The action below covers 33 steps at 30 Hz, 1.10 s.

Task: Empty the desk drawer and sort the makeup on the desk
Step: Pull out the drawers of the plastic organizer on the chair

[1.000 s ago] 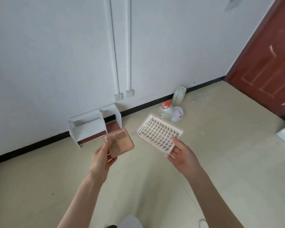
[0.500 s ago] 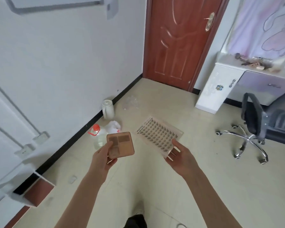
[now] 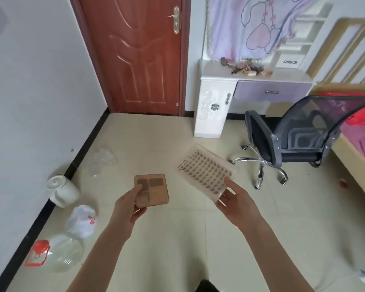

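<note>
Well short of the desk (image 3: pixel 255 77), the left hand (image 3: pixel 128 204) grips a palette (image 3: pixel 151 190) of brown shades and the right hand (image 3: pixel 236 200) pinches a lash tray (image 3: pixel 207 172) holding rowed lashes, while desk and chair (image 3: pixel 293 133), half a second ago at the far right, now stand ahead.

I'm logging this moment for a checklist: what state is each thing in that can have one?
Red-brown wooden door: closed.
Lilac desk drawer: closed.
Tan square makeup palette: gripped by left hand.
Clear flat false-lash tray: held by right hand.
Black mesh office chair: upright, away from desk.
</note>
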Motion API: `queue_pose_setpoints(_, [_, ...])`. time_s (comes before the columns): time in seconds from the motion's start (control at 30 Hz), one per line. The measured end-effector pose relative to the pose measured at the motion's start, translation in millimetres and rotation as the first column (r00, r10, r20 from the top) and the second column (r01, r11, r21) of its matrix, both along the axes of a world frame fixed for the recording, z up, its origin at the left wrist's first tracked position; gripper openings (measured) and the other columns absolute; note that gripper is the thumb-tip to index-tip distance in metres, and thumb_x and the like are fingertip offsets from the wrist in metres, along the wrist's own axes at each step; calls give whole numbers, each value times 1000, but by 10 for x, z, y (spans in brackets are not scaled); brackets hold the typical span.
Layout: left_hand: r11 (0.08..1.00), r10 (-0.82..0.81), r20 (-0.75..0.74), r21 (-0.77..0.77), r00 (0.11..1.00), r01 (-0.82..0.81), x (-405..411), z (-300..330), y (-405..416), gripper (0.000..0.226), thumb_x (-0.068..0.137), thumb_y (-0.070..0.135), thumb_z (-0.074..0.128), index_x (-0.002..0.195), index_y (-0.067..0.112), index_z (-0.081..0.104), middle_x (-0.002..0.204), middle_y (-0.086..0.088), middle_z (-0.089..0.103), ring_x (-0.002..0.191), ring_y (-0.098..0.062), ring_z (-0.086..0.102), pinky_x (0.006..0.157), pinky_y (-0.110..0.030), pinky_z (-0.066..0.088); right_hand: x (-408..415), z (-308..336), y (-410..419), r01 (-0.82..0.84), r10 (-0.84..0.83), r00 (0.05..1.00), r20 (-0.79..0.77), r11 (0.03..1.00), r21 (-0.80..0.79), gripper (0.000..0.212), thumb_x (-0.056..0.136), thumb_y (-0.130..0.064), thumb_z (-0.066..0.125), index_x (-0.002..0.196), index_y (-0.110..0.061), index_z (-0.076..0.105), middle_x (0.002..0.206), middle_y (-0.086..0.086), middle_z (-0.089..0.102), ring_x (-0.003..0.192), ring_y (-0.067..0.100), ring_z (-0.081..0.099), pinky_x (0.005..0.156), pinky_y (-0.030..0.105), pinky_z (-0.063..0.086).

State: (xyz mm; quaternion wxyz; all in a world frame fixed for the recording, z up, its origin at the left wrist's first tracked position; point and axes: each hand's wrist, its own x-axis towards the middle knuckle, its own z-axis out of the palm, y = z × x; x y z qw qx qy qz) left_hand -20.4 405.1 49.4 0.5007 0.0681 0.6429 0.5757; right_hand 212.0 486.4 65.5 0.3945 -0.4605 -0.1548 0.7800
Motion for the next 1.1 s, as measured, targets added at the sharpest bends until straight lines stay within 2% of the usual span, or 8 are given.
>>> queue_pose_setpoints(0.2, [1000, -19, 20, 11, 1000, 19, 205, -146, 1497, 10, 90, 21, 56, 91, 13, 62, 82, -5, 59, 73, -18, 54, 70, -28, 46, 228, -211, 1323, 29, -29, 999, 34, 1000, -4, 10, 90, -17, 57, 97, -13, 62, 78, 2, 72, 79, 18, 65, 54, 24, 54])
queue_pose_setpoints(0.4, [995, -74, 39, 77, 997, 70, 548, -72, 2975, 13, 91, 24, 55, 93, 14, 63, 82, -2, 61, 76, -16, 56, 72, -28, 47, 581, -80, 2760, 38, -41, 998, 51, 998, 59, 12, 92, -18, 55, 100, -14, 62, 84, 3, 72, 86, 19, 65, 67, 30, 52])
queue_pose_setpoints(0.53, [992, -94, 40, 89, 995, 91, 658, -48, 3685, 18, 92, 25, 55, 101, 12, 63, 86, -3, 62, 80, -17, 58, 73, -28, 47, 683, -28, 3521, 34, -37, 999, 34, 997, 73, 12, 93, -19, 54, 100, -14, 62, 86, 3, 72, 86, 18, 66, 67, 29, 53])
queue_pose_setpoints(0.67, [992, -106, 18, 71, 994, 104, 675, -60, 4350, 15, 90, 24, 57, 96, 12, 64, 87, -4, 64, 82, -17, 59, 72, -28, 48, 707, -99, 4141, 26, -26, 1000, 12, 998, 52, 16, 91, -19, 55, 105, -12, 61, 88, 4, 72, 86, 19, 67, 61, 27, 57])
queue_pose_setpoints(0.77, [989, -121, 0, 83, 993, 121, 640, -110, 4901, 18, 90, 24, 57, 99, 10, 63, 87, -4, 63, 84, -17, 59, 73, -27, 47, 692, -190, 4641, 21, -22, 1000, 16, 999, 44, 19, 92, -20, 54, 108, -12, 60, 91, 5, 71, 88, 20, 66, 65, 28, 59])
queue_pose_setpoints(0.9, [983, -161, -10, 91, 987, 161, 554, -199, 5757, 22, 91, 26, 56, 104, 9, 61, 88, -3, 63, 83, -15, 58, 73, -26, 46, 643, -313, 5429, 67, -67, 998, 5, 998, 21, 25, 92, -20, 55, 115, -12, 59, 94, 5, 72, 81, 17, 71, 58, 26, 56])
queue_pose_setpoints(1.0, [977, -193, -12, 88, 981, 193, 452, -262, 6481, 20, 91, 27, 57, 101, 11, 63, 92, -4, 64, 86, -16, 58, 73, -25, 46, 569, -356, 6112, 103, -104, 995, 14, 994, 38, 26, 92, -21, 56, 117, -14, 58, 91, 2, 74, 79, 14, 72, 59, 25, 56])
queue_pose_setpoints(1.1, [977, -198, 5, 80, 980, 197, 301, -230, 7241, 20, 90, 27, 58, 99, 10, 63, 91, -4, 63, 82, -14, 57, 71, -24, 46, 450, -324, 6796, 124, -125, 992, 18, 991, 47, 30, 93, -22, 54, 121, -12, 57, 97, 4, 72, 82, 15, 71, 62, 27, 55])
